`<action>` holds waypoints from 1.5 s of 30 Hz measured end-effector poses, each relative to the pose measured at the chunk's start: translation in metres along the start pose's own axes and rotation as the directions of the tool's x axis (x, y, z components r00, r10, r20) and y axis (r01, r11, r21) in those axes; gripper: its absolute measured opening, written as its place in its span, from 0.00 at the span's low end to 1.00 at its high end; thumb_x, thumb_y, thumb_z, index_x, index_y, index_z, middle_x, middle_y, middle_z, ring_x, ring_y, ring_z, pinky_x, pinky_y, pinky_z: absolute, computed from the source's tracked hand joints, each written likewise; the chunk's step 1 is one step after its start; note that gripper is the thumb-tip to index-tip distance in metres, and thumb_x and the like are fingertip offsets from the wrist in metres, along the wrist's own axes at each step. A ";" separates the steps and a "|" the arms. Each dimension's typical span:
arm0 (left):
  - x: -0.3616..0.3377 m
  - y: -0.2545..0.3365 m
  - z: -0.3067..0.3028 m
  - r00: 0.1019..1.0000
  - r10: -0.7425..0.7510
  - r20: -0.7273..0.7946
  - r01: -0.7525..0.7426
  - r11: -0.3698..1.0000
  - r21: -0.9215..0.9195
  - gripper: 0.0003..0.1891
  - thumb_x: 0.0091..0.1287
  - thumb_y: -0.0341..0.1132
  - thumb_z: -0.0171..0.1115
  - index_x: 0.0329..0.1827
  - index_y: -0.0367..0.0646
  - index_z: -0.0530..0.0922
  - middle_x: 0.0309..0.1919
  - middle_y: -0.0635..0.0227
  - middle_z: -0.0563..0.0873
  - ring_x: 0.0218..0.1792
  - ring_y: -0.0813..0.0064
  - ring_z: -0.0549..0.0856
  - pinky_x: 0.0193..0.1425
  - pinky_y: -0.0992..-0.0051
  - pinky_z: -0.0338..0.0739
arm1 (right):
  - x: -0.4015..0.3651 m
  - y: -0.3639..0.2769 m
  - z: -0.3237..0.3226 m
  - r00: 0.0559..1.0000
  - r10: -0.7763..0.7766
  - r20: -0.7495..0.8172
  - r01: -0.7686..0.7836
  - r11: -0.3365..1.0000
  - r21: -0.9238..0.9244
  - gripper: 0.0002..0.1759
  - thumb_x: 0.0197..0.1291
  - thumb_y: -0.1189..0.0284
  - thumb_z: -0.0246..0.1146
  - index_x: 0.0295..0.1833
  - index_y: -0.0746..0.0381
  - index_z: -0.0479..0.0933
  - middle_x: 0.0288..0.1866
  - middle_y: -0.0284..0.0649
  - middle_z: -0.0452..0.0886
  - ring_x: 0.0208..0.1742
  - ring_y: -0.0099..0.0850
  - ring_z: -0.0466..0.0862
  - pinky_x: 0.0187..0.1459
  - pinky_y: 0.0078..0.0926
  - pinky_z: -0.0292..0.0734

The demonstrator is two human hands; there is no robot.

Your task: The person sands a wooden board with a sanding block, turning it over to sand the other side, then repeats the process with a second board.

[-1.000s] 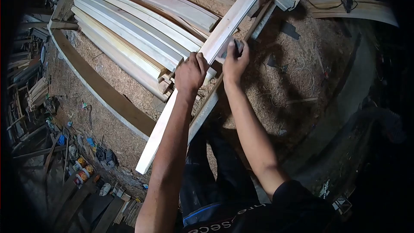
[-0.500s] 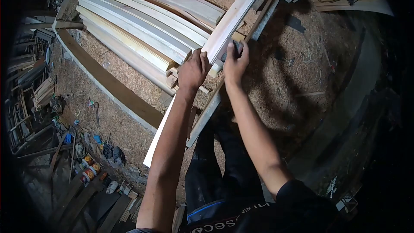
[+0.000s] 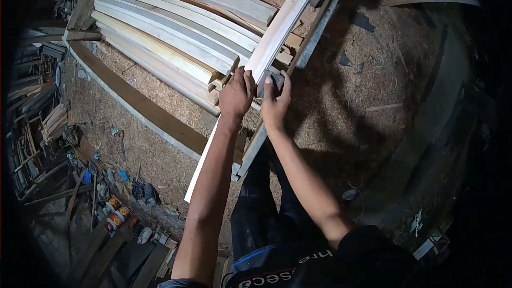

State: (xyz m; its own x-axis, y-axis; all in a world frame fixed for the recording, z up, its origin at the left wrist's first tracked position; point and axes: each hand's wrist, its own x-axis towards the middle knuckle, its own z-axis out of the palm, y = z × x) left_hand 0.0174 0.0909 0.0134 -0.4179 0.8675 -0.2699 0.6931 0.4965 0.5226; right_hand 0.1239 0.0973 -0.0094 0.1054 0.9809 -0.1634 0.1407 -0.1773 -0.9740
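A long pale wooden board (image 3: 282, 26) with a grooved edge runs diagonally under my hands. My left hand (image 3: 237, 93) is closed over its left side, fingers wrapped across the top. In my right hand (image 3: 275, 104) is a small dark grey sanding block (image 3: 262, 86), pinched between thumb and fingers and pressed against the board's right edge. The board's lower end shows white past my left forearm. My palm and fingers hide part of the block.
Several milled wooden lengths (image 3: 170, 32) lie side by side to the left. A narrow support beam (image 3: 317, 34) runs along the board's right. Wood shavings cover the ground. Paint cans (image 3: 116, 216) and scrap wood stand at lower left; a curved plank (image 3: 136, 98) edges the shavings.
My right hand has slid with the sanding block down along the board's edge, toward my body. My left hand stays on the board, with little movement.
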 end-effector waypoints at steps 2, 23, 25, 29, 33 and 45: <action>0.003 -0.002 0.003 0.998 0.028 -0.048 -0.029 0.999 -0.029 0.20 0.80 0.50 0.44 0.56 0.42 0.74 0.33 0.40 0.87 0.36 0.37 0.87 0.42 0.44 0.82 | 0.010 -0.003 0.002 0.997 -0.071 -0.023 0.071 0.997 0.020 0.31 0.75 0.62 0.62 0.73 0.69 0.63 0.68 0.62 0.72 0.68 0.48 0.76 0.67 0.44 0.72; 0.000 0.004 -0.002 0.990 0.078 -0.118 -0.082 0.996 -0.038 0.18 0.80 0.46 0.46 0.44 0.40 0.76 0.28 0.42 0.86 0.32 0.38 0.86 0.38 0.45 0.80 | 0.071 -0.012 0.004 0.991 -0.085 -0.108 0.090 0.995 0.042 0.32 0.73 0.64 0.64 0.70 0.76 0.64 0.64 0.63 0.76 0.67 0.48 0.77 0.69 0.38 0.70; -0.001 0.001 0.000 0.990 0.081 -0.113 -0.085 0.996 -0.032 0.18 0.80 0.46 0.46 0.43 0.40 0.76 0.28 0.42 0.86 0.33 0.38 0.86 0.38 0.44 0.80 | 0.085 -0.009 0.007 0.993 -0.046 -0.112 0.065 0.983 0.172 0.33 0.73 0.62 0.64 0.70 0.77 0.64 0.66 0.64 0.74 0.70 0.48 0.75 0.70 0.38 0.69; 0.000 0.003 0.000 0.988 0.094 -0.120 -0.099 0.995 -0.034 0.18 0.80 0.46 0.46 0.42 0.40 0.76 0.29 0.41 0.86 0.32 0.37 0.86 0.38 0.43 0.79 | 0.049 -0.007 0.003 0.992 -0.104 -0.065 0.109 0.991 0.073 0.34 0.74 0.62 0.63 0.72 0.76 0.63 0.69 0.66 0.71 0.73 0.49 0.72 0.71 0.41 0.69; 0.000 0.007 -0.004 0.995 0.052 -0.089 -0.057 0.997 -0.051 0.19 0.80 0.46 0.45 0.45 0.39 0.77 0.29 0.38 0.85 0.33 0.34 0.85 0.39 0.43 0.79 | 0.013 0.001 0.009 0.997 -0.012 -0.072 0.018 0.996 0.085 0.34 0.73 0.62 0.63 0.73 0.75 0.63 0.68 0.64 0.73 0.71 0.48 0.75 0.70 0.41 0.69; 0.004 -0.001 0.002 0.987 0.114 -0.109 -0.120 0.992 -0.043 0.20 0.81 0.46 0.43 0.49 0.39 0.78 0.30 0.40 0.86 0.34 0.35 0.86 0.41 0.44 0.79 | 0.106 -0.011 0.002 0.990 -0.094 -0.104 0.101 0.993 0.067 0.34 0.71 0.61 0.65 0.70 0.75 0.66 0.65 0.60 0.76 0.67 0.45 0.78 0.67 0.37 0.72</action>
State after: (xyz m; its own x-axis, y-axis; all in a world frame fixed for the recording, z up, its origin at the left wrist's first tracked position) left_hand 0.0159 0.0938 0.0100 -0.3976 0.9099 -0.1182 0.7120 0.3873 0.5858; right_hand 0.1318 0.2034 -0.0161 0.1935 0.9796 -0.0537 0.0839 -0.0711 -0.9939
